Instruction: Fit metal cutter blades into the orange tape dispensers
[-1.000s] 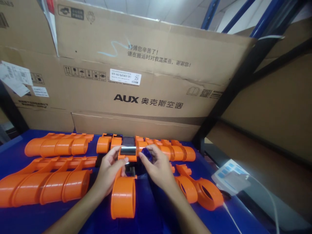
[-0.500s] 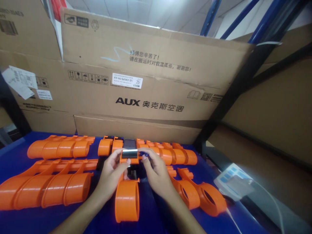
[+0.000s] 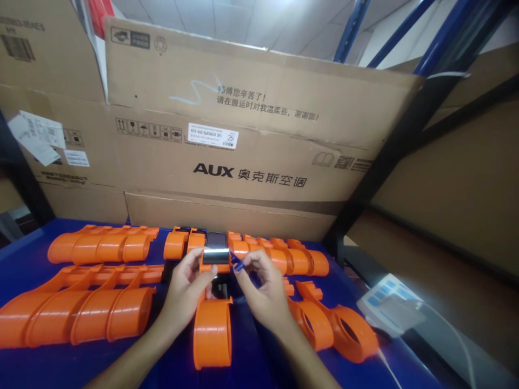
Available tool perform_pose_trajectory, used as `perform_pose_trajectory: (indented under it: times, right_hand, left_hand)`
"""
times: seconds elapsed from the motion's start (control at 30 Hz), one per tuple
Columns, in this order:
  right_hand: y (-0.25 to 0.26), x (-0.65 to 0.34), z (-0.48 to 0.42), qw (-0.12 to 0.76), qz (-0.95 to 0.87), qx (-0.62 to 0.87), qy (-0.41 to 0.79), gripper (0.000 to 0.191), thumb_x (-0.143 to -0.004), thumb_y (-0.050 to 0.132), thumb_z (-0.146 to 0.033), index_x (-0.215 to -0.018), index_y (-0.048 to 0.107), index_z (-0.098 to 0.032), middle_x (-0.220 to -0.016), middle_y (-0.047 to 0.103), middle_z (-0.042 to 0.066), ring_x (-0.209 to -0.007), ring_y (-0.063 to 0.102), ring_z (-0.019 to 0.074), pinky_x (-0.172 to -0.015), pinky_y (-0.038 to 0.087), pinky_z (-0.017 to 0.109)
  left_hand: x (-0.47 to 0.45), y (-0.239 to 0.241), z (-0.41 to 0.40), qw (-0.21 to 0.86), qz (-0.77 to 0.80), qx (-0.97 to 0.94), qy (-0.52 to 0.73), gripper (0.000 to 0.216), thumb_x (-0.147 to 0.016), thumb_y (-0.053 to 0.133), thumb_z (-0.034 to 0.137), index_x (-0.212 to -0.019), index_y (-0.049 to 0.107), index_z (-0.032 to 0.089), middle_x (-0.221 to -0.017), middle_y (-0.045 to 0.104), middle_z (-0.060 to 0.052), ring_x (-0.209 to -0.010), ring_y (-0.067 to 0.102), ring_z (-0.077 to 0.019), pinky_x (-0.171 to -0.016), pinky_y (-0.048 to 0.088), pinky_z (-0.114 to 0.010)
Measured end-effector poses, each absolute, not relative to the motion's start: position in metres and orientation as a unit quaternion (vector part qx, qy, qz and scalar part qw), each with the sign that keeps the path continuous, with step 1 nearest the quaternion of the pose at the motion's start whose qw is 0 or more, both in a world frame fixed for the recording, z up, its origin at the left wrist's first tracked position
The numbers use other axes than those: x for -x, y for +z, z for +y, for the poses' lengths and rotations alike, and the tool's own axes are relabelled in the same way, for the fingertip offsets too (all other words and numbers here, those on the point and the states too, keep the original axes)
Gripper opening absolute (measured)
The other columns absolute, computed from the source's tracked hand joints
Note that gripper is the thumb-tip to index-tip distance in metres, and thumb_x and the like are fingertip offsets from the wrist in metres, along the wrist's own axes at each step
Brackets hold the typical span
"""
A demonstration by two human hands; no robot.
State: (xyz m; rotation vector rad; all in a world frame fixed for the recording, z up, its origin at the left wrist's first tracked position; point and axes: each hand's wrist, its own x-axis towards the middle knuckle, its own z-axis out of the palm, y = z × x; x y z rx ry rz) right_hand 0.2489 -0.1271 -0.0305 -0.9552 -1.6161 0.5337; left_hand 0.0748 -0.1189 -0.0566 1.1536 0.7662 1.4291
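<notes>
**Fingers on the orange dispenser, blue film pinched on the right**

Fingers of the left hand wrap the head of the orange tape dispenser, thumb up near the metal blade plate. Right hand has thumb and forefinger closed narrow on a small blue piece, looks like protective film but the view is too blurry to be sure. It sits just beside the right edge of the blade plate.

Dispenser lies on the blue table, ring end toward the person, head end lifted into both hands.

Surface: row of nested orange housings at left, second row behind it, another row at the back right. Two loose orange ring parts just right of the right wrist. White device with blue keys on the far right edge, cable trailing off it.

Room: large AUX cardboard carton stands right behind the table, more cartons at left. Blue and black rack uprights to the right, brown board beyond them.
</notes>
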Motion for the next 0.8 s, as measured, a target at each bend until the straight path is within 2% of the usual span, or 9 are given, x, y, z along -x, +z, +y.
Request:
perform_pose_trajectory:
  times: [0.17,0.47,0.8]
  right_hand:
    - [-0.029,-0.249,-0.129,0.512,-0.724,0.409,0.216,0.008,-0.093,0.059,-0.023,-0.089,0.053,-0.023,-0.077,0.057,-0.002,-0.068,0.058,0.0155,-0.065,0.048,0.028]
    - [-0.023,-0.249,-0.131,0.479,-0.743,0.425,0.193,0.02,-0.095,0.059,-0.028,-0.079,0.049,-0.023,-0.069,0.053,-0.004,-0.062,0.052,0.0141,-0.061,0.042,0.026]
    - [-0.019,-0.25,-0.131,0.46,-0.756,0.411,0.216,0.02,-0.096,0.058,-0.028,-0.079,0.049,-0.022,-0.073,0.056,-0.003,-0.065,0.052,0.014,-0.061,0.042,0.026]
  left_hand:
    - [-0.075,-0.054,-0.121,0.539,0.324,-0.486,0.607,0.035,-0.084,0.075,0.038,-0.112,0.062,0.021,-0.081,0.062,0.002,-0.049,0.052,-0.0089,-0.05,0.049,-0.023]
    - [-0.074,-0.051,-0.122,0.533,0.323,-0.499,0.602,0.033,-0.085,0.074,0.038,-0.112,0.063,0.022,-0.086,0.063,0.0,-0.054,0.053,-0.0095,-0.053,0.051,-0.023]
    - [-0.075,-0.052,-0.123,0.543,0.326,-0.488,0.601,0.04,-0.083,0.077,0.037,-0.117,0.062,0.022,-0.088,0.065,0.001,-0.052,0.055,-0.0093,-0.05,0.052,-0.023]
